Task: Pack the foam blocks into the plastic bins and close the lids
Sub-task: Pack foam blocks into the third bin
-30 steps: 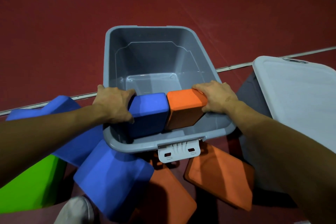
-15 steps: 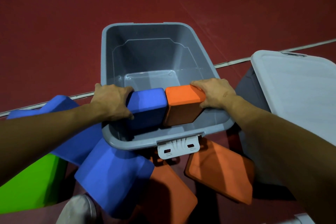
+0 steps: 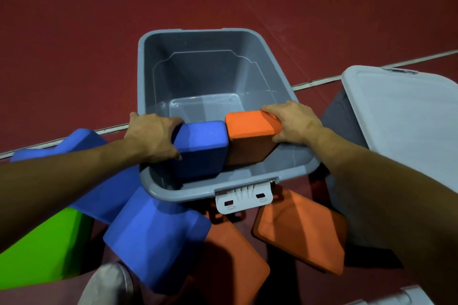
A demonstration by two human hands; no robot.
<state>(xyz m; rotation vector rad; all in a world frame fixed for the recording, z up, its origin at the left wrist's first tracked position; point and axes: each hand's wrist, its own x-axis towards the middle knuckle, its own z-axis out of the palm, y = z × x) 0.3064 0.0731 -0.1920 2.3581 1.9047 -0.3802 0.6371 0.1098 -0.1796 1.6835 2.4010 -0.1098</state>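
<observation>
Over the grey bin [image 3: 148, 77], matte blue block [image 3: 202, 148]; orange block [image 3: 250, 126].

Two bare hands are in view: the left hand [image 3: 153, 137] and the right hand [image 3: 292, 121]. Seven foam blocks show in all. Three are blue: one chunky blue foam block [image 3: 200, 148] in the open bin, one blue foam block [image 3: 158, 238] on the floor in front, one blue foam block [image 3: 84, 141] partly behind the left forearm. Three are orange: an orange foam block [image 3: 250, 131] in the bin and two flat orange foam blocks on the floor [image 3: 302, 228] [image 3: 233, 262]. One is a green foam block [image 3: 39, 250]. Two grey plastic bins appear: one open grey plastic bin [image 3: 148, 69], one grey bin [image 3: 339, 116] under a pale lid [image 3: 406, 111] (only a corner of its wall shows). One white latch [image 3: 244, 197].
</observation>
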